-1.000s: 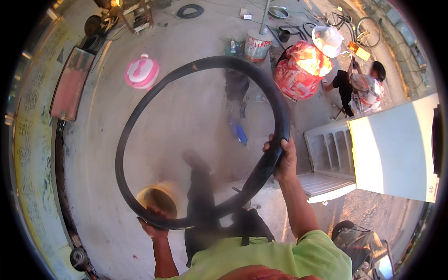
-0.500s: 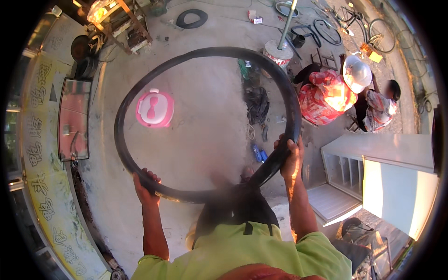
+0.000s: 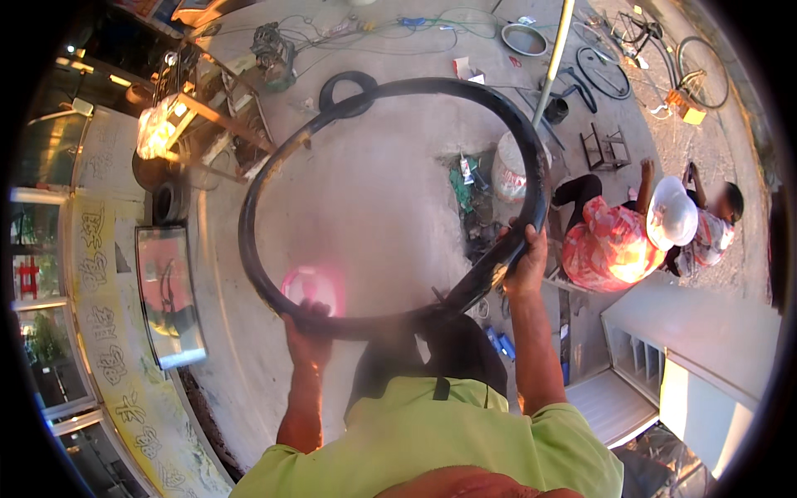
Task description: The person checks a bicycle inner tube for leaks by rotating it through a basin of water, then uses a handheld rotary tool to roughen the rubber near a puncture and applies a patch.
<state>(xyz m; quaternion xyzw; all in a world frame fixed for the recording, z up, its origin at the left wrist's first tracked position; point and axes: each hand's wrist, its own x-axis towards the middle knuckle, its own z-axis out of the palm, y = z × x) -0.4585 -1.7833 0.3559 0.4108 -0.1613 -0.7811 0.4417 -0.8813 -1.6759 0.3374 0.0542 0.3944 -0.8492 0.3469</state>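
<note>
Black inner tube (image 3: 423, 85) hangs mid-view, the left hand (image 3: 309, 339) grasping it at seven o'clock, the right hand (image 3: 526, 264) at four; the step seems two-handed handling, the next move calling for firm grips.

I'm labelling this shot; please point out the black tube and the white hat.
Black tube (image 3: 440, 87): head view, far side of the ring.
White hat (image 3: 674, 213): head view, on its crown.
</note>
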